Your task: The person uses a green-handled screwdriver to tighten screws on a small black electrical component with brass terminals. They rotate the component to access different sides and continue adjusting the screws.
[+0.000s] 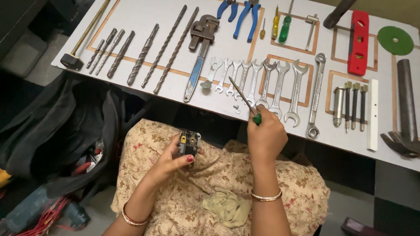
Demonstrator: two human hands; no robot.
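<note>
Spreading across the upper part of the view, the white tabletop (144,17) carries rows of tools inside orange outlines: long drill bits (162,48), a pipe wrench (199,52), a run of open-ended spanners (262,83), blue-handled pliers (240,15), a red spirit level (358,41) and a claw hammer (404,109) at the far right. Its near edge runs on a slant just above the person's lap, and the spanners lie close to that edge. Below the tabletop a dark tool bag (57,126) fills the left side, and a crumpled cloth (227,207) rests on the patterned lap.

The right hand (264,137) has its fingers wrapped shut around the green handle of a screwdriver (245,98), whose shaft points up and left over the tabletop edge, its tip above the smaller spanners. The left hand (168,159) holds a small black electrical part (189,143) upright over the lap, fingers closed on its sides, metal contacts facing up. Two small screws (236,108) lie on the tabletop just beside the screwdriver shaft.

I judge the step in hand to be work on the part's screws, with the driver lifted away. The next move likely calls for swinging the tip down and left to meet the part; open room lies between the two hands above the lap, while the tabletop edge and loose screws sit close to the shaft's path
</note>
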